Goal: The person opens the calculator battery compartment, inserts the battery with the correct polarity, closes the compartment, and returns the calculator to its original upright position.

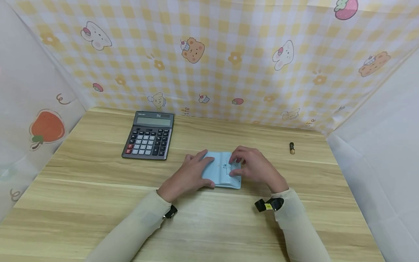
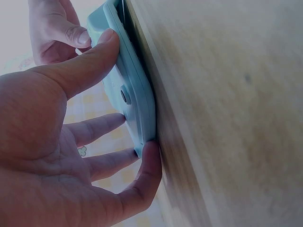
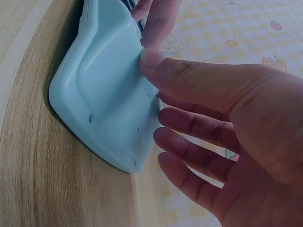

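A light blue plastic device [image 1: 216, 169] lies back side up on the wooden table, with a latched battery cover [image 1: 231, 167] on its raised part. My left hand [image 1: 191, 174] holds it at the left: the thumb lies along the near edge, and the little finger bends round the side in the left wrist view. From the right, my right hand [image 1: 256, 166] reaches over the cover. Its thumb [image 3: 154, 59] touches the raised part, while the other fingers are spread and slightly bent near the surface. Whether those fingertips press on the cover is hidden.
A dark grey calculator [image 1: 148, 136] lies face up at the back left. One small black and copper battery [image 1: 292, 148] is at the back right. A yellow checked cloth [image 1: 216, 76] hangs behind the table [image 1: 82, 203], with white cloth at both sides.
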`<state>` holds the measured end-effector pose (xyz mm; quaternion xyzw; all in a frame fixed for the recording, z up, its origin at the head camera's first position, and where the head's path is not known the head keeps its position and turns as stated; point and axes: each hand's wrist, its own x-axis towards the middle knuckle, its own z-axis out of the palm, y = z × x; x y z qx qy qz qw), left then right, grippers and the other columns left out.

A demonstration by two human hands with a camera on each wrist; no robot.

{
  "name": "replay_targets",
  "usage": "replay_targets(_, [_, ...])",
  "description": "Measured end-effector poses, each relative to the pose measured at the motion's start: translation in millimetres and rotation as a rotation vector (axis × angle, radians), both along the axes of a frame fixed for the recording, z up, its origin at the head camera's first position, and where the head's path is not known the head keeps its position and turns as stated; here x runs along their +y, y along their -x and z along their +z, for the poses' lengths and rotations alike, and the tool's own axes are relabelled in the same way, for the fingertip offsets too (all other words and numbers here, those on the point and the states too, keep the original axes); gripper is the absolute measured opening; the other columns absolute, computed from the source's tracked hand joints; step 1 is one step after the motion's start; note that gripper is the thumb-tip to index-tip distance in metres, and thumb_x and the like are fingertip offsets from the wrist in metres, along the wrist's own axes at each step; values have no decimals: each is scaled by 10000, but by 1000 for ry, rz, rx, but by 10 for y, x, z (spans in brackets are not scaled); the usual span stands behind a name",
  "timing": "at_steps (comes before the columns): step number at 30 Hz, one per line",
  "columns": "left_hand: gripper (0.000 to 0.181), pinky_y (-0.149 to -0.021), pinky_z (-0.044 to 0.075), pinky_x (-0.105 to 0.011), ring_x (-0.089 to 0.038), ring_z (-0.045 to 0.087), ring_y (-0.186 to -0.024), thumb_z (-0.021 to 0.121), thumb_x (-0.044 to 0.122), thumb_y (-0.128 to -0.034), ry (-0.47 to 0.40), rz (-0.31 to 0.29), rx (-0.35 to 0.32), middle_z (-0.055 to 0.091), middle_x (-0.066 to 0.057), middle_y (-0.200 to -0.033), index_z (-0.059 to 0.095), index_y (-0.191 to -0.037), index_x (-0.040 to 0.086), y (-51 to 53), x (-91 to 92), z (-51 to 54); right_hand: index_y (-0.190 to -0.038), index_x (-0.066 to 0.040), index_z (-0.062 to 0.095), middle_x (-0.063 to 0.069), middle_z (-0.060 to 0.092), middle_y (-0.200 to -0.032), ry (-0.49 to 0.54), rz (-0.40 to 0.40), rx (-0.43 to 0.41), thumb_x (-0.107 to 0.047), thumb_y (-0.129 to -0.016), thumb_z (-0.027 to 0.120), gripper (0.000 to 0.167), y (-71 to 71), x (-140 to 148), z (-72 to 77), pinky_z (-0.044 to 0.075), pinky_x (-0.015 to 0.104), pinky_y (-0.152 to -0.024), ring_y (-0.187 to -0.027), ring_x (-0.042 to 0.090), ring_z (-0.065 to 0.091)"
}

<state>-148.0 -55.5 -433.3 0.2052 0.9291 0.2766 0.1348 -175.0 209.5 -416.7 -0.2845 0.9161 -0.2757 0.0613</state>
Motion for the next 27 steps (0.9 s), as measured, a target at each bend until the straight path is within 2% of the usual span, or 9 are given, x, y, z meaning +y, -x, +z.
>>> replay_targets(7, [845,-1084,486,-524,-436,431,-1386,937,399,-904,10,2,-3,301,-162,-1782,564,-1614,133,0,0,-3,-1084,-148,805,-52,721,-1118,-7,-24,-14,-170,-847,988,300,-1,-9,0,603,446,-897,-1003,173,688])
replay_targets(27, [843,-1089,488,-544,-451,435,-1392,939,396,-901,6,0,-1,303,-183,-1776,570,-1608,122,-7,-1,15,-1087,-152,822,-55,720,-1132,10,-2,-31,-163,-867,970,266,4,16,2,579,392,-857,-983,201,676])
